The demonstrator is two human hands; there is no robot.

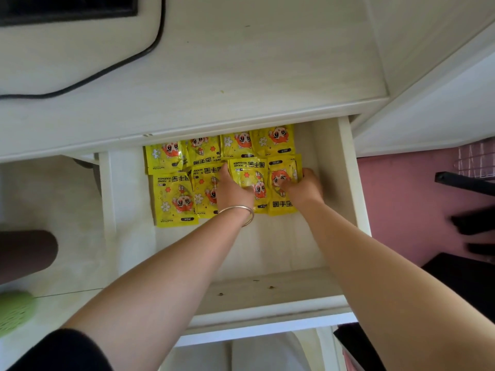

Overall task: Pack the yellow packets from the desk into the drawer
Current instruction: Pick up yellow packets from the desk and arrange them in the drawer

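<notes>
A: Pale wood grain fills most of what we see: a desk top (241, 62) across the upper half, with a black cable (120, 65) curving over its left part.

B: Below it we look down into a white drawer (345, 183), pulled out towards us.

A: We find the yellow packets (174, 194) lying flat on the drawer floor at its far end. They sit in two rows with edges overlapping, each printed with an orange cartoon figure and white flowers. The back row is partly tucked under the desk edge.

B: Both our bare forearms reach in from the bottom of the view. Our left hand (233, 191) lies on the front row. Its thumb presses the face of the middle packet (247, 172) and its fingers run along that packet's left edge, so we read it as pinching that packet.

A: Our right hand (305, 188) curls its fingers over the right edge of the end packet (284, 167), thumb on its face, gripping it. These two packets lie side by side, touching.

B: Smallest of all, a thin silver bangle (237, 207) circles our left wrist.
</notes>
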